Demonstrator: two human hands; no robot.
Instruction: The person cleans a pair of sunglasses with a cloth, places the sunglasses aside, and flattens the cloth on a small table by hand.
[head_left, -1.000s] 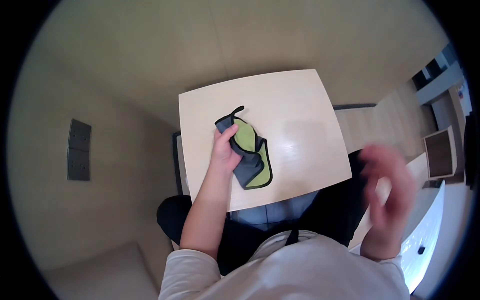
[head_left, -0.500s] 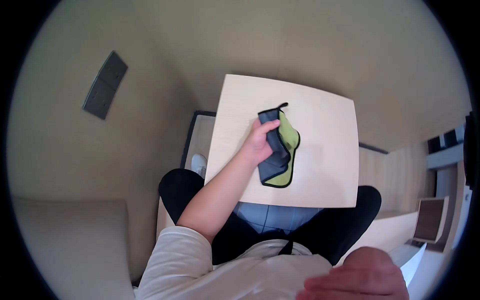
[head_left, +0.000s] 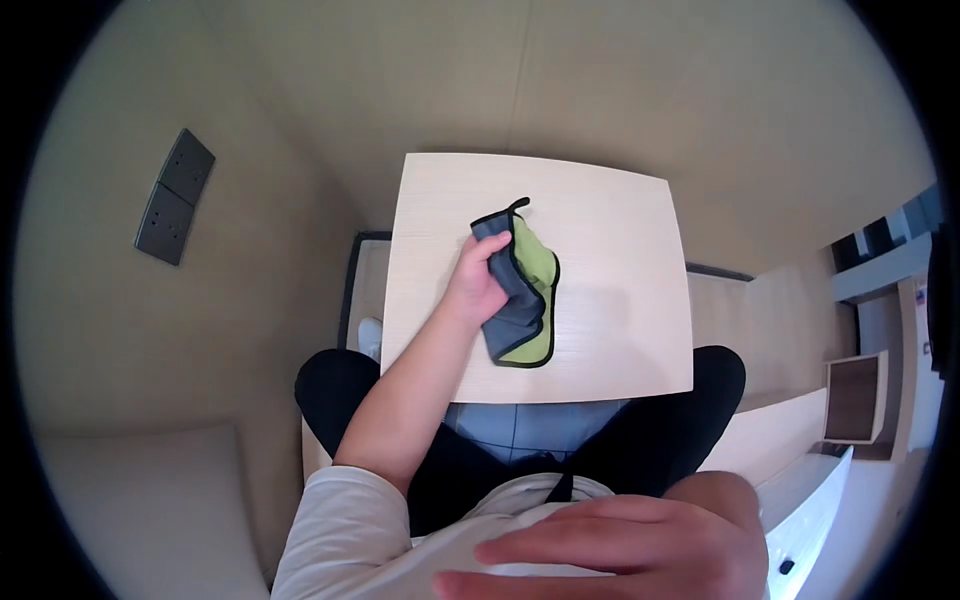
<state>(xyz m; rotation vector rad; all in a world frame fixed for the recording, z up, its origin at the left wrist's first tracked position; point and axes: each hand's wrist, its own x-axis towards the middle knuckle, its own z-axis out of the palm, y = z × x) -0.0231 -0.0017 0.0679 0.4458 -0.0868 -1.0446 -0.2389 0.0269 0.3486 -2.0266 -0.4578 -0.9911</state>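
Note:
A folded cloth (head_left: pixel 523 318), dark grey on one face and lime green on the other, lies on the small pale wooden table (head_left: pixel 620 260). It has black edging and a hanging loop at its top corner. My left hand (head_left: pixel 475 282) grips the cloth's left side, thumb on top and the other fingers hidden behind or under it. Close to the camera, in front of my chest, my right hand (head_left: pixel 640 550) is held in the air with fingers stretched out and apart, holding nothing. Part of it is cut off by the bottom edge.
My knees in black trousers stand on either side of the table's near edge. A dark double socket plate (head_left: pixel 175 197) is on the left wall. A padded grey-beige surface (head_left: pixel 150 510) sits at lower left. To the right are a wooden box shelf (head_left: pixel 856 398) and more furniture.
My right hand has moved left across my chest, its fingers now showing more fully. The whole view has shifted, so the table sits further left; my left hand keeps its grip on the cloth.

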